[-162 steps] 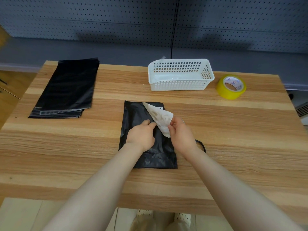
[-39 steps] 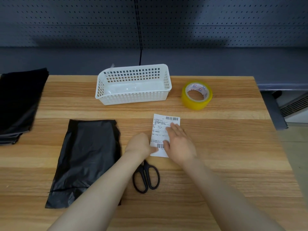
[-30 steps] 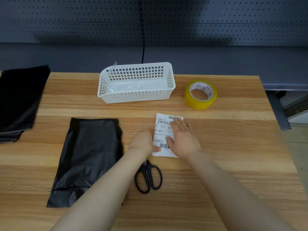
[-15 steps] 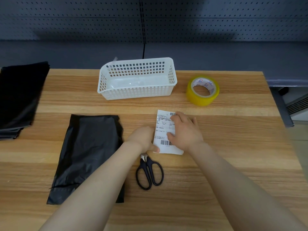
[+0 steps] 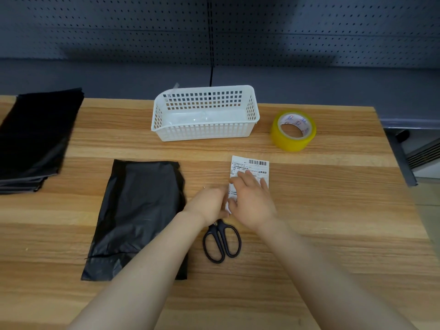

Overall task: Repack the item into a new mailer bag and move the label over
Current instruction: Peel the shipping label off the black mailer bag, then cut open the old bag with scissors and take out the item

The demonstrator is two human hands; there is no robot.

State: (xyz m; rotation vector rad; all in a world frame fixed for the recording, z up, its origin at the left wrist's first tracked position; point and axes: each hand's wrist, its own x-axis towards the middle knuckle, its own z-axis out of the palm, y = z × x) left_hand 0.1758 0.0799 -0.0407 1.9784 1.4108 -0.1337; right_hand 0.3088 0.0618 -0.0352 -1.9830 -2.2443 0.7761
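1. Now the label lies flat on the bench, printed side up, just right of the old black bag. Some seconds ago it was being peeled from that bag, which then lay under both hands.
2. The right hand rests palm down on the lower part of the label, fingers straight, gripping nothing. Half a second ago its fingertips covered part of the barcode at the top. Now the whole barcode shows, so this hand has slid back toward the person.
3. The left hand stays at the left edge of the label with curled fingers. It is blurred, and I cannot tell if it pinches the paper or only touches it.
4. The old black bag lies wrinkled and flat, and no hand touches it. Its place on the bench has not changed in the last second.
5. The scissors lie just on the near side of the hands, handles toward the person, blades hidden under the left hand, the same as before.
6. The white basket and the yellow tape roll stand at the far side, and the stack of new mailer bags lies at the left edge. All three are unmoved.
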